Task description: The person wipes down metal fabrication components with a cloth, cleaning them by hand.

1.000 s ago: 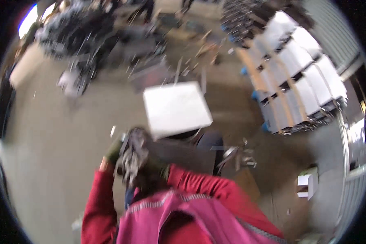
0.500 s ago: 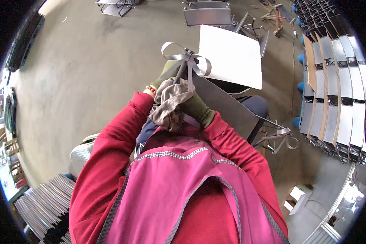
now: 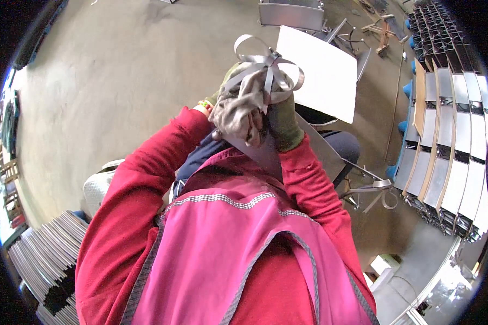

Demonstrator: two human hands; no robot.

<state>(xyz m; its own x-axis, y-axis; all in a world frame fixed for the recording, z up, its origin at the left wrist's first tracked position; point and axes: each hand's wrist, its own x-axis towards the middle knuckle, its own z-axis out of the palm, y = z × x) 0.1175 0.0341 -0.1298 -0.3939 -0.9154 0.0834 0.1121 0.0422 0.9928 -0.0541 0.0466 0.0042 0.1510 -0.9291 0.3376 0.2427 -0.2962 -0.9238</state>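
A crumpled grey-beige rag (image 3: 243, 111) is bunched around the upper end of a metal piece, just below its flat curled strips (image 3: 270, 64). My right hand (image 3: 285, 120), in an olive-green glove, is closed on the rag from the right side. Behind the rag's left edge is my left hand (image 3: 223, 89), also gloved. Its fingers are mostly hidden, so I cannot see how it grips. Below the rag, a flat grey metal panel (image 3: 265, 154) lies across my lap.
A white board (image 3: 319, 76) lies just beyond my hands. Another curled metal end (image 3: 384, 187) sticks out at the right. Stacked grey panels (image 3: 434, 141) stand far right, and more stacked strips (image 3: 49, 254) lower left. A pale seat (image 3: 98, 189) is beside me.
The rag has moved up over the rod under the curled strips, which showed bare before. Both hands have shifted with it, and the whole view has turned slightly.
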